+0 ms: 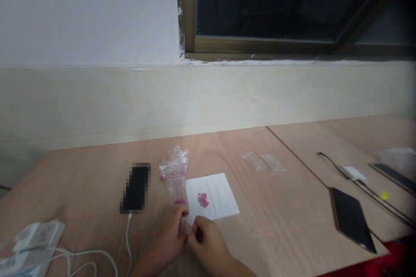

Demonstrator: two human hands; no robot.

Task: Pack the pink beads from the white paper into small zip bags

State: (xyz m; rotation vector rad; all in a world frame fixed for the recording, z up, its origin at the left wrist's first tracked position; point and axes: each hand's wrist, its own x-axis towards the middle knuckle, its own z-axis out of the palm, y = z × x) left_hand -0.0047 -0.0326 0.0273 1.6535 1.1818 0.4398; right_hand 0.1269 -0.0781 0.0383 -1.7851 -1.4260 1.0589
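Both hands meet at the near edge of a white paper sheet (221,190). My left hand (173,231) is closed on one side of a small clear plastic bag (186,226), and my right hand (208,238) pinches its other side. Most of this bag is hidden by fingers, so its contents cannot be made out. On the paper, just beyond the hands, lies a cluster of pink beads (203,200). Left of the paper, a zip bag (176,188) holds several pink beads. Behind it is a pile of similar clear bags (175,162), some with pink beads.
A phone (136,188) with a white cable lies left; a white power strip (39,242) is at the near left. Two flat clear bags (263,162) lie toward the back. At right are a dark tablet-like device (352,218), another phone (394,177) and a black cable.
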